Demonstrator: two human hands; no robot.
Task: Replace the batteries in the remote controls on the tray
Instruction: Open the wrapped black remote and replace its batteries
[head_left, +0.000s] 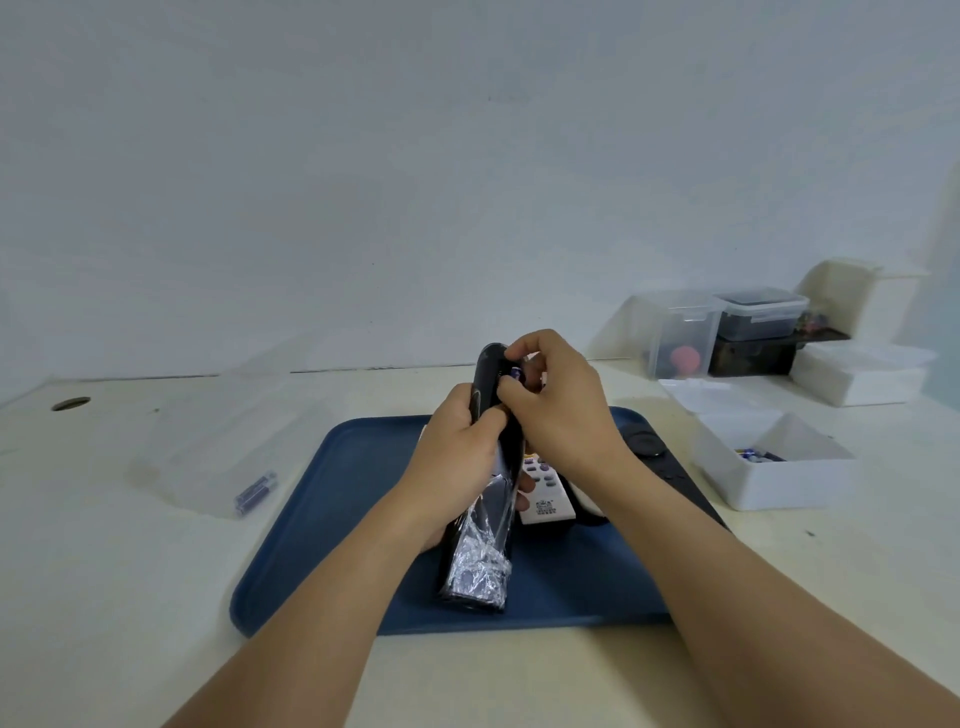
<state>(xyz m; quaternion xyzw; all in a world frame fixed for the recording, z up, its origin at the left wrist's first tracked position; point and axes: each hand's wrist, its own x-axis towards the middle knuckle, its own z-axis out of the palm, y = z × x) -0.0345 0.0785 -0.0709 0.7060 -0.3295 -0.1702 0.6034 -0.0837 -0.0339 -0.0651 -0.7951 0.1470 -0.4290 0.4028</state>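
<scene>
Your left hand (457, 447) grips a black remote (491, 467), partly wrapped in clear plastic, raised above the blue tray (332, 519). Your right hand (558, 400) pinches a small battery (517, 372) at its upper end. A white remote (545, 493) lies on the tray.

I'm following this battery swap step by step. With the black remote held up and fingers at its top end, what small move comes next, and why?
Probably seat or free the battery pinched by the right hand at the black remote's upper end; which one is unclear. The left hand steadies it above the tray.
</scene>
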